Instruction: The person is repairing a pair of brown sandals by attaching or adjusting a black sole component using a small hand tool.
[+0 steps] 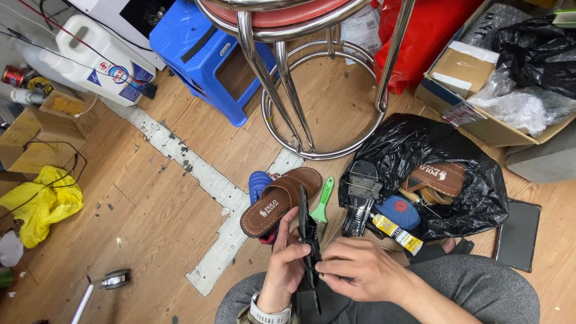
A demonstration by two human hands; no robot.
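Observation:
Over my lap, my left hand (284, 263) and my right hand (359, 270) both grip a black shoe piece (307, 231) held edge-up, narrow and long. My left hand holds it from the left, thumb across it; my right hand pinches its lower part from the right. Just beyond it on the wooden floor lies a brown slide sandal (279, 200) with a blue sandal (258, 183) partly under it. A green-handled knife (322, 205) lies beside the brown sandal.
A black plastic bag (420, 144) on the right holds another brown sandal (437, 179), a black shoe last (361, 195), a blue round tin (398, 211) and a glue tube (396, 232). A chrome stool (312, 78), blue plastic stool (198, 54), white jug (99, 60) and cardboard boxes (480, 90) surround the floor.

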